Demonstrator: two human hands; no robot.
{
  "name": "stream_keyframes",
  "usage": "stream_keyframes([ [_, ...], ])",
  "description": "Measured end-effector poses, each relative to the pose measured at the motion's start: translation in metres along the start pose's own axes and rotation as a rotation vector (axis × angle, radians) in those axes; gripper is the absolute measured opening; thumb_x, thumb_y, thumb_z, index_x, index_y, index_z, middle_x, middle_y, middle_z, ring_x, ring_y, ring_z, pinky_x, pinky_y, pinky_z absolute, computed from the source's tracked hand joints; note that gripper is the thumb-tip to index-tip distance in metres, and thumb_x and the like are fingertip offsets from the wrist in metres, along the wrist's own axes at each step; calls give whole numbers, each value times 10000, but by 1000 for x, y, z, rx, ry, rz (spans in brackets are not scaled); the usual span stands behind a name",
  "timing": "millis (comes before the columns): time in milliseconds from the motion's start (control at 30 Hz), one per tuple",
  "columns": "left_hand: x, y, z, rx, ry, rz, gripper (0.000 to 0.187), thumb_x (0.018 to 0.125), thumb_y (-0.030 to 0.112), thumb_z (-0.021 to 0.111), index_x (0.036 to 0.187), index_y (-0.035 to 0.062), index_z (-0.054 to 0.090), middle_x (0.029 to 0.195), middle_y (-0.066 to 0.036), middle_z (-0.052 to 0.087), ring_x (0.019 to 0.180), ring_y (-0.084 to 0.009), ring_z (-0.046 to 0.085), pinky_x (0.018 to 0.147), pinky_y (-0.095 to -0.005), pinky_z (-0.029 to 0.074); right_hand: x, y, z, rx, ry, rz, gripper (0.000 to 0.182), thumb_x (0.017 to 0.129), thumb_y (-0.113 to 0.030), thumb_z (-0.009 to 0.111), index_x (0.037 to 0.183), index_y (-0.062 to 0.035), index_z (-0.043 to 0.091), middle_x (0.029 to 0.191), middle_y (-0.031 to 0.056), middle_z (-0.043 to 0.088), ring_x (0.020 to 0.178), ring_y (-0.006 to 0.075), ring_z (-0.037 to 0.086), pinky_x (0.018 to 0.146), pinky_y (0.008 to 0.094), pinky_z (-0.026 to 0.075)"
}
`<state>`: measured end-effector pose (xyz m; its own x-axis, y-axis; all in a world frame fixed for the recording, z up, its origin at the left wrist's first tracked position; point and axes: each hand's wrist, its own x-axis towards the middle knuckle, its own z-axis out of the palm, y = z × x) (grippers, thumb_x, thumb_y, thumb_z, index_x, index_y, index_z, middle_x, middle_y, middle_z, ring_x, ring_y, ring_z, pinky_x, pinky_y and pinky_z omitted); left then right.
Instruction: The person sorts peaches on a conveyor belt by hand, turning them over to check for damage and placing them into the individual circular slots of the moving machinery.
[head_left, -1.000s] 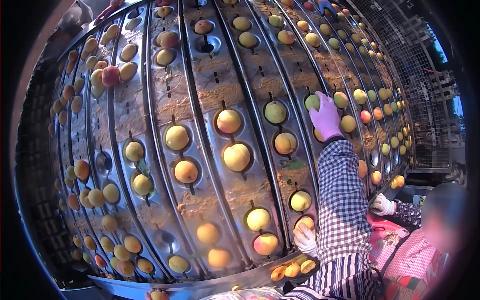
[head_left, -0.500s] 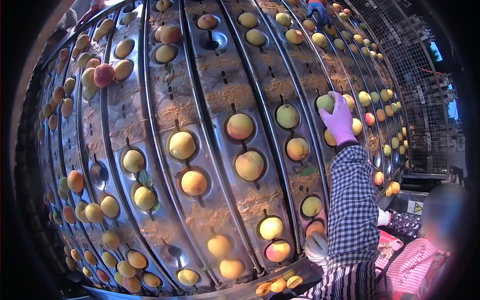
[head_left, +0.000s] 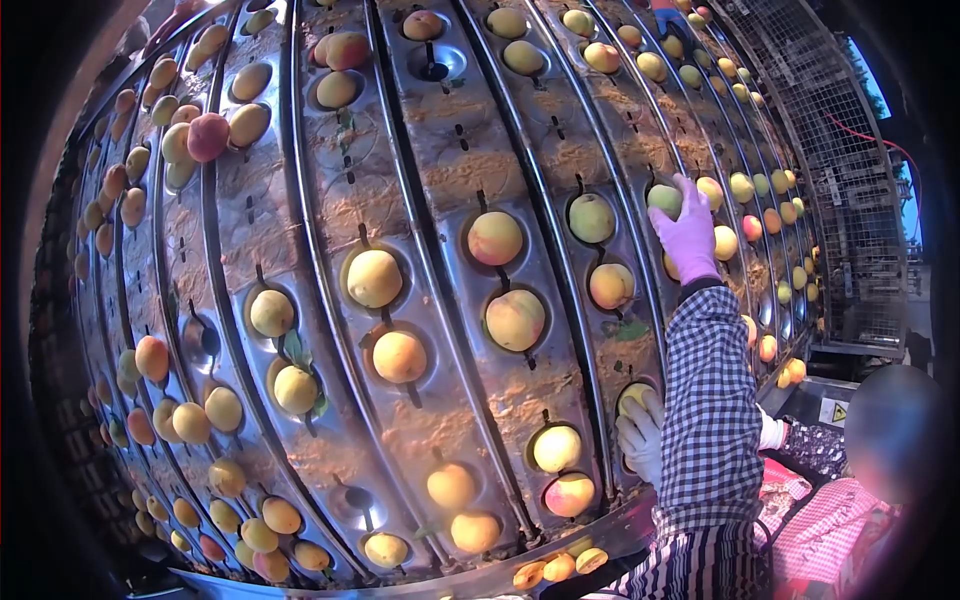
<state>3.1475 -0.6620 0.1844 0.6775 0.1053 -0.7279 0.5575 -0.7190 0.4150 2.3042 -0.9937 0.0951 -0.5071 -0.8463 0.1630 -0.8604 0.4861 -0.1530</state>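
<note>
Right hand (head_left: 688,232), purple-gloved, grasps one green peach (head_left: 663,198) at centre right. Left hand (head_left: 640,432), white-gloved, covers one yellow peach (head_left: 632,396) lower right; its grip cannot be told. Both peaches sit in cups of the steel drum (head_left: 440,170).

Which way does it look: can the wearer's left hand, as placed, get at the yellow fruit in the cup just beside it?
Probably yes: the left hand already touches that yellow fruit, nothing between them.

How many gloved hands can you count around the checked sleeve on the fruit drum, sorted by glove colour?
Purple glove: 1, the right hand
White glove: 2, the left hand and the co-worker's hand
Total: 3
</note>
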Motion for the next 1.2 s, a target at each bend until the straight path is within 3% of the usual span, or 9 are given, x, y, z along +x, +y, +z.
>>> stream_keyframes([
  [100,26,-5,-25,-14,-51,6,469,1005,505,490,982,61,638,723,-48,649,675,-215,623,645,-342,532,11,-5,-1,-91,-164,72,488,832,-158,748,1282,-76,576,1239,197,623,1185,360,599,1021,427,475],
  [300,-8,-1,6,4,48,25,450,1006,494,491,940,73,637,717,-43,639,666,-214,610,625,-346,519,7,22,16,98,-54,26,399,833,-143,728,1200,-63,594,1201,190,636,1163,359,607,1005,427,480],
  [400,27,-3,-31,-12,-254,-28,447,1002,494,497,938,74,636,739,-45,648,680,-220,622,630,-342,525,2,23,17,84,-51,52,379,839,-129,709,1196,-67,598,1230,186,627,1184,358,593,1026,425,465],
  [567,8,-3,-10,19,-20,2,474,1002,514,490,1003,69,655,826,-56,684,789,-237,651,723,-357,542,6,27,18,73,-70,86,383,868,-188,697,1222,-72,609,1286,187,610,1193,369,586,1043,429,451],
  [667,10,-5,-10,20,-12,-42,498,1002,530,486,1049,67,663,875,-61,698,839,-243,656,766,-375,541,5,-11,0,-255,10,-43,442,884,-268,695,1269,-68,608,1291,184,612,1198,373,584,1039,433,456],
  [700,14,-5,-15,17,-25,-58,507,1001,535,485,1065,66,665,892,-63,702,854,-246,657,780,-383,541,4,-25,-6,-112,10,-53,495,880,-319,702,1303,-81,605,1322,179,596,1208,376,581,1037,442,463],
  [800,2,-2,-9,24,-43,-62,545,994,569,468,1066,68,667,891,-71,702,853,-250,659,774,-394,542,-10,-84,-12,93,-288,1,501,866,-316,716,1314,-118,610,1339,160,582,1204,370,584,1038,442,470],
  [900,17,-2,-17,19,-107,-93,578,990,587,440,1084,65,671,908,-84,711,832,-257,661,756,-398,545,-30,-120,-13,-135,-438,-171,560,842,-251,733,1373,-179,570,1359,125,559,1200,347,591,1040,428,483],
  [1200,8,-9,-7,-19,-40,-3,583,993,558,444,1157,44,665,941,-102,721,789,-244,667,704,-358,550,-41,-114,-22,-103,-369,-161,582,795,-247,807,1323,-146,585,1317,118,578,1214,323,588,1015,433,495],
])
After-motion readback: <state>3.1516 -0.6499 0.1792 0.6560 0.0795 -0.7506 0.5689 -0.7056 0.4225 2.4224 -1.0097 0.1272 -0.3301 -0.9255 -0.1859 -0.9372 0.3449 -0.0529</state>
